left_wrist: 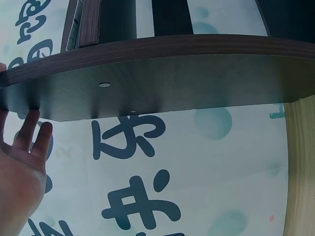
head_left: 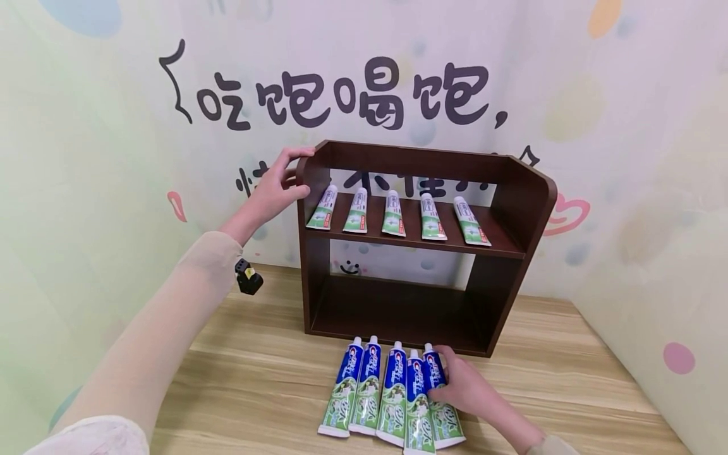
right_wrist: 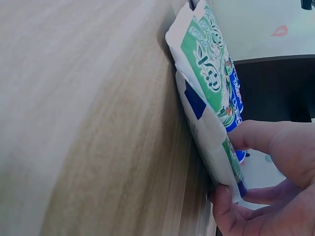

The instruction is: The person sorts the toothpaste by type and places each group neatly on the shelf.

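My left hand [head_left: 280, 183] grips the upper left side panel of a dark brown two-tier shelf [head_left: 418, 246], its fingers spread on the panel's outer face in the left wrist view. Low on the right, my right hand [head_left: 463, 382] pinches the rightmost blue, white and green toothpaste tube [head_left: 447, 420] by its edge. In the right wrist view that tube [right_wrist: 206, 130] is tilted on its side between thumb and fingers. Several matching toothpaste tubes [head_left: 364, 398] lie side by side to its left, caps toward the shelf.
On the upper tier several smaller white and green toothpaste tubes [head_left: 394, 215] lean in a row, caps up. The lower tier [head_left: 392, 309] has a dark bare floor. A wood-grain table [head_left: 250, 379] carries everything, with printed cloth walls [head_left: 637, 189] around it.
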A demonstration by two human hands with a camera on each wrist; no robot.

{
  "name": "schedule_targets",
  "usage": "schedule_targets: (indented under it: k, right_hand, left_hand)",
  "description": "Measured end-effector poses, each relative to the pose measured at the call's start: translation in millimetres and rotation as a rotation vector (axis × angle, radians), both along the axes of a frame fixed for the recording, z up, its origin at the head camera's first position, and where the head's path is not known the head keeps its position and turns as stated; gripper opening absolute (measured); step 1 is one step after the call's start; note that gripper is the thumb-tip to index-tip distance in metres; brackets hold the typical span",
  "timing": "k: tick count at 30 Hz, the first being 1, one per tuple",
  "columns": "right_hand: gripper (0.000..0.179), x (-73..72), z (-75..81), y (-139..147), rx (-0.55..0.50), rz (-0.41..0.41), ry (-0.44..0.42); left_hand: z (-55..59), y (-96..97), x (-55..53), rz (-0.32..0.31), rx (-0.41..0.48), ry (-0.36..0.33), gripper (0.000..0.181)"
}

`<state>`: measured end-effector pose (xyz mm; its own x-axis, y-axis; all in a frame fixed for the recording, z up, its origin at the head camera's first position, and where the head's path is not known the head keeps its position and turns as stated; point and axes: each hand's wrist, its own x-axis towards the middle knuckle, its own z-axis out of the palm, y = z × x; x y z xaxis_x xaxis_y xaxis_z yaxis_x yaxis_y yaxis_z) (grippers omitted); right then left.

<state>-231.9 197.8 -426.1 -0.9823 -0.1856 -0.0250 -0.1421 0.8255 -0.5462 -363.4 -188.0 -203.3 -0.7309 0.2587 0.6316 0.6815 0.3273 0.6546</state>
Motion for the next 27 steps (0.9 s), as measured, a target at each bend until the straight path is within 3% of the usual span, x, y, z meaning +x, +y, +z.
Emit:
schedule_targets:
  k: [9, 27]
  right_hand:
    - [0.081, -2.6, -0.6, 0.7, -0.009, -0.005, -0.031]
    - [0.076, -7.7, 8.8, 9.0, -0.141, 0.077, -0.144]
  left_hand:
    - [12.2, 9.7, 27.6, -0.007, 0.000, -0.027, 0.056]
    - [12.5, 10.3, 30.3, -0.001, 0.000, -0.029, 0.057]
